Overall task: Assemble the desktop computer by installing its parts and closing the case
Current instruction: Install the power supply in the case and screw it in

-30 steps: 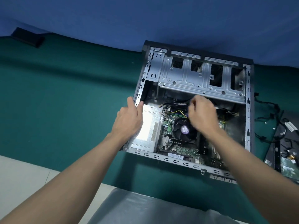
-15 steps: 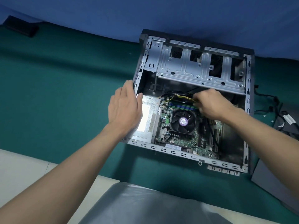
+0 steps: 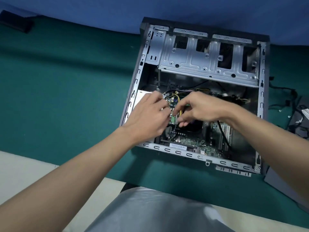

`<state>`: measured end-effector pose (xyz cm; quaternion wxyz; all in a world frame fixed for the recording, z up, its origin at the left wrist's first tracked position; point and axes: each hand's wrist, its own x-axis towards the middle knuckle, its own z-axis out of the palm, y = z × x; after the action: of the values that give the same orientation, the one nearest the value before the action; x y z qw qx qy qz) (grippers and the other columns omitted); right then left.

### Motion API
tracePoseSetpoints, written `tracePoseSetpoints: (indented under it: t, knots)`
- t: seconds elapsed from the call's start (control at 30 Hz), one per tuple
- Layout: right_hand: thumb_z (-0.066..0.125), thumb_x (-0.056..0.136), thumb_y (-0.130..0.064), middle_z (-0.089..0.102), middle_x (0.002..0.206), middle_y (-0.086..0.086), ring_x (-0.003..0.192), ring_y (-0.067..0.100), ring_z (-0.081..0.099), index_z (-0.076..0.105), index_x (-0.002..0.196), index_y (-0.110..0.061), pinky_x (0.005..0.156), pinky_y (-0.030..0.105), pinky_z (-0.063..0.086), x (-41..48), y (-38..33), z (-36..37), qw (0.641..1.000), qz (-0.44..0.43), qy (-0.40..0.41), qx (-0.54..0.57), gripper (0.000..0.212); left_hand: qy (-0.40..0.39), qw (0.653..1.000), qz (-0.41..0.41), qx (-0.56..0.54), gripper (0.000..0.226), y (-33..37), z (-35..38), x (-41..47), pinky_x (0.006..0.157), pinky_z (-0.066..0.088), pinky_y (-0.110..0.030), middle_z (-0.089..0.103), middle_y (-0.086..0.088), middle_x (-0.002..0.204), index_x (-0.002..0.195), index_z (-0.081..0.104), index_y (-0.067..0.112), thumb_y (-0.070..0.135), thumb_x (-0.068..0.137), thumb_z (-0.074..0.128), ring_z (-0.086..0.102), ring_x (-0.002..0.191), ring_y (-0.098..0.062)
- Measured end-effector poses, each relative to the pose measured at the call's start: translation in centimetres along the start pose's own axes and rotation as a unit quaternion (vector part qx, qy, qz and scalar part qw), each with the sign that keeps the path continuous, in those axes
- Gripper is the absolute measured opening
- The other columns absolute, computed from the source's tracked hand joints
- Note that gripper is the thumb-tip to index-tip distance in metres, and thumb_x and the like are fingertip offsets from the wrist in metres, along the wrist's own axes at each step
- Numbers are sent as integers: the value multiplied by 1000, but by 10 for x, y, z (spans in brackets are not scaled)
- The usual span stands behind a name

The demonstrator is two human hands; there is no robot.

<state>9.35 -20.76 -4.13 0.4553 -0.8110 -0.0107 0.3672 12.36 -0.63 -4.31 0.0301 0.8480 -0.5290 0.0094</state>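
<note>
The open desktop case [image 3: 261,91] lies on its side on the green mat [image 3: 66,81]. Inside are the motherboard [image 3: 192,143], the silver power supply [image 3: 142,96] at the left and the drive cage [image 3: 200,64] at the back. My right hand [image 3: 200,106] pinches a white power connector [image 3: 175,121] with yellow and black wires just above the motherboard's left part, covering the CPU fan. My left hand [image 3: 147,118] reaches over the power supply, its blurred fingertips right beside that connector; whether it holds anything is unclear.
Loose black cables [image 3: 284,96] and parts lie on the mat right of the case. A dark panel [image 3: 284,186] sits at the near right. A black object [image 3: 15,20] lies at the far left. A blue backdrop rises behind.
My left hand left the case's left rim and moved in over the power supply. My right hand came left and down from the cable bundle, bringing the yellow-wired connector to the motherboard's left part.
</note>
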Motion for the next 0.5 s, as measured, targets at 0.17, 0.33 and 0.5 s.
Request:
tracePoseSetpoints:
  t: [0.17,0.33,0.5]
  knots:
    - [81,75,-29,70,66,-15,63,0,65,73,83,-30,60,17,47,-4,5,-14,993,-5,64,-102,11,-245,960,85,110,26,16,-8,29,113,6,-43,66,2,108,108,66,21,21,89,49,47,119,-23]
    - [86,68,-29,67,61,-16,63,-6,59,74,76,-28,58,18,39,0,9,-14,980,-1,133,-149,14,-422,892,48,153,30,37,-8,58,113,3,-47,64,7,117,124,55,29,30,95,46,47,126,-19]
    - [83,72,-19,70,61,-13,60,-3,66,76,86,-20,65,15,50,-2,6,-12,991,15,77,-107,16,-430,894,23,126,15,36,-13,58,111,6,-42,59,8,84,100,51,32,20,91,49,53,114,-16]
